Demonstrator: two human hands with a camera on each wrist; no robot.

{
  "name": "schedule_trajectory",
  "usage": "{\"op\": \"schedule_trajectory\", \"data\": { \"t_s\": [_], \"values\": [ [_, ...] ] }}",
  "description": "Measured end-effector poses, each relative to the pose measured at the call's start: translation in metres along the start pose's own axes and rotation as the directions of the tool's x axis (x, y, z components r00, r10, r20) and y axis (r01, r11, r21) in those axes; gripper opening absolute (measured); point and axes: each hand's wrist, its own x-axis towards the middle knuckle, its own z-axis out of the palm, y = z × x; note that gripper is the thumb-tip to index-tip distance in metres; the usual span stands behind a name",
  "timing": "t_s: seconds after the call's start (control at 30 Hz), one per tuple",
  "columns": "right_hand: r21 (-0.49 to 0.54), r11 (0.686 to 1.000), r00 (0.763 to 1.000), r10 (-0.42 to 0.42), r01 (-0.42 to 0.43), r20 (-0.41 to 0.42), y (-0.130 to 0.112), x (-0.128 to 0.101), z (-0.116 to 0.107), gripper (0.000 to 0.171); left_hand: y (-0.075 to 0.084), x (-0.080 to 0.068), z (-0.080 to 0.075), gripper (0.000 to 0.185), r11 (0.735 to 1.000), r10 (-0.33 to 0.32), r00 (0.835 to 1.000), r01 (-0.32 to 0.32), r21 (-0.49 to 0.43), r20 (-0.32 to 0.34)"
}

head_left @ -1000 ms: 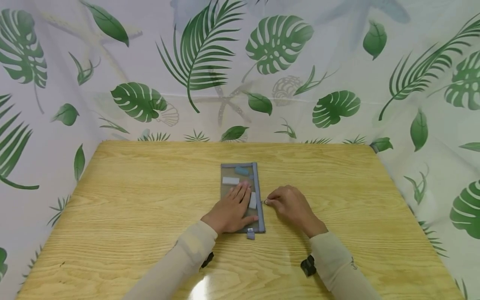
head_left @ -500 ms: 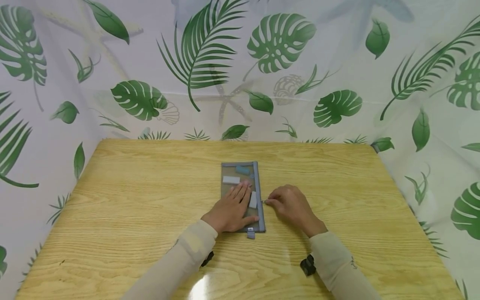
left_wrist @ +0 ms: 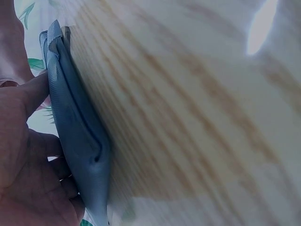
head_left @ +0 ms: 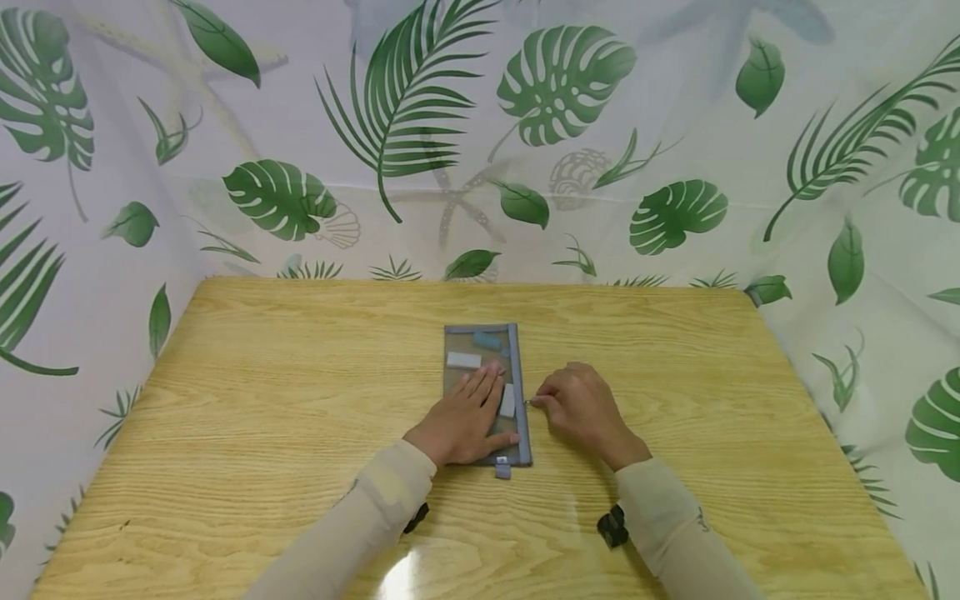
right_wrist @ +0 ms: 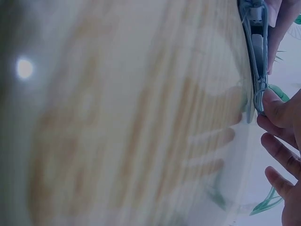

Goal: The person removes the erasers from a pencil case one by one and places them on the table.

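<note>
Your left hand [head_left: 467, 421] lies flat, fingers straight, pressing the mesh pouch [head_left: 486, 392] down at mid desk [head_left: 262, 417]. Your right hand [head_left: 581, 407] pinches the zip pull [head_left: 531, 403] on the pouch's right edge, approx halfway along. Looks like you're mid-zip; next move likely needs a steady pull along the edge w/ the pouch pinned. Head view shows erasers [head_left: 463, 360] inside; right wrist view shows the pull [right_wrist: 259, 96] at your fingertips [right_wrist: 275, 106], close up.
</note>
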Motion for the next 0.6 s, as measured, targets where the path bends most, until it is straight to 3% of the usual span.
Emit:
{"op": "schedule_trajectory", "data": {
  "t_s": [0.6],
  "values": [
    [-0.023, 1.0, 1.0, 0.013, -0.013, -0.003, 0.0013, 0.0052, 0.0027, 0.01, 0.0008, 0.0002, -0.0002, 0.087, 1.0, 0.002, 1.0, -0.002, 0.027, -0.003]
  ]
}}
